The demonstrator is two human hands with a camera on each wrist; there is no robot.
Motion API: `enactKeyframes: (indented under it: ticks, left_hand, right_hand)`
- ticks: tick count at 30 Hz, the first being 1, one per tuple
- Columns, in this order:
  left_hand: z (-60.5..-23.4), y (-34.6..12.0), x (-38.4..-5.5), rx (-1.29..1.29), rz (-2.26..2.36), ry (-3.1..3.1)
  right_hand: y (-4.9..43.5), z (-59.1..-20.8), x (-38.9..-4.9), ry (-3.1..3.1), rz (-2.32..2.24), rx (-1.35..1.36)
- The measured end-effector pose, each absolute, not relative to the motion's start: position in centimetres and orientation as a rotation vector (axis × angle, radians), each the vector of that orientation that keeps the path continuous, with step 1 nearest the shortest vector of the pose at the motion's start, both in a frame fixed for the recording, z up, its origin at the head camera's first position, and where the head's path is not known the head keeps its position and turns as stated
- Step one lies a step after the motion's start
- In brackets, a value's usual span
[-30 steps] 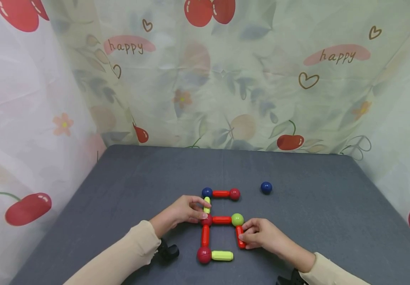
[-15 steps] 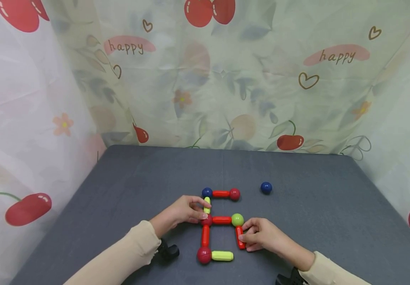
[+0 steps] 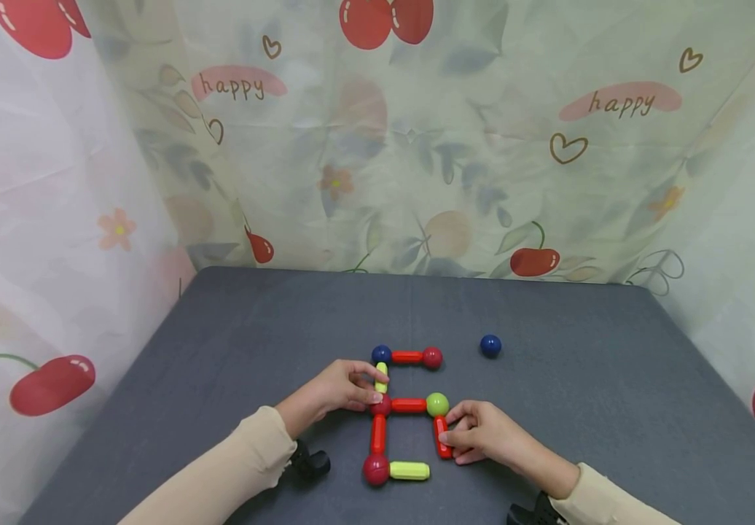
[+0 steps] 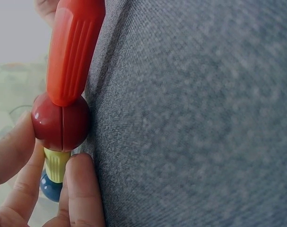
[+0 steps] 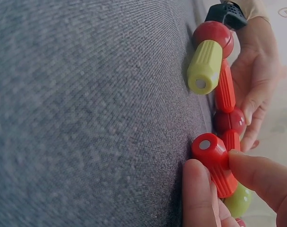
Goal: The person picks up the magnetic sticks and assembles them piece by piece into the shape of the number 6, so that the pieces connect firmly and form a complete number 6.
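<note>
My left hand (image 3: 345, 386) holds the joint of the magnetic stick-and-ball figure, with the thumb on the middle red ball (image 4: 60, 122) and other fingers beside the short yellow-green rod (image 4: 57, 164). My right hand (image 3: 482, 434) pinches a red magnetic rod (image 5: 214, 163) between thumb and fingers. That rod's far end meets the green ball (image 3: 438, 405); its near end shows a bare metal disc. Another red rod (image 3: 409, 405) links the green ball to the middle red ball. A red rod (image 3: 378, 434) runs from there to the near red ball (image 3: 376, 469), which bears a yellow-green rod (image 3: 410, 471).
At the figure's far end, a blue ball (image 3: 381, 354), a red rod (image 3: 407, 357) and a red ball (image 3: 432, 357) form a row. A loose blue ball (image 3: 490, 345) lies farther right on the grey tabletop (image 3: 286, 313). Printed curtains (image 3: 410, 182) surround the table.
</note>
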State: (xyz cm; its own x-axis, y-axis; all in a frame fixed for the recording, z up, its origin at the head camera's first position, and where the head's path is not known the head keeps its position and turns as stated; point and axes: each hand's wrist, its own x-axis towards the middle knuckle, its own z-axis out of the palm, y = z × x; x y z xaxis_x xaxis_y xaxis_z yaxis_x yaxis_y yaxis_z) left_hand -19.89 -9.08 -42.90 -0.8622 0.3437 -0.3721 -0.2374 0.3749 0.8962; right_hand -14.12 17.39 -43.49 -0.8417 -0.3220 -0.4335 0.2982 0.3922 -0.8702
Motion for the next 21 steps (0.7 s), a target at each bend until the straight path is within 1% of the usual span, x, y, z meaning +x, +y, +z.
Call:
enactKeyframes:
  ticks: [15, 21]
  left_hand:
    - [-42.85, -8.99, -19.92, 0.074, 1.511, 2.137]
    - [-43.01, -9.24, -19.76, 0.122, 1.512, 2.138]
  right_hand:
    - [17.49, -43.46, -14.15, 2.096, -1.486, -0.035]
    - [17.4, -43.58, -14.0, 2.114, -1.484, -0.035]
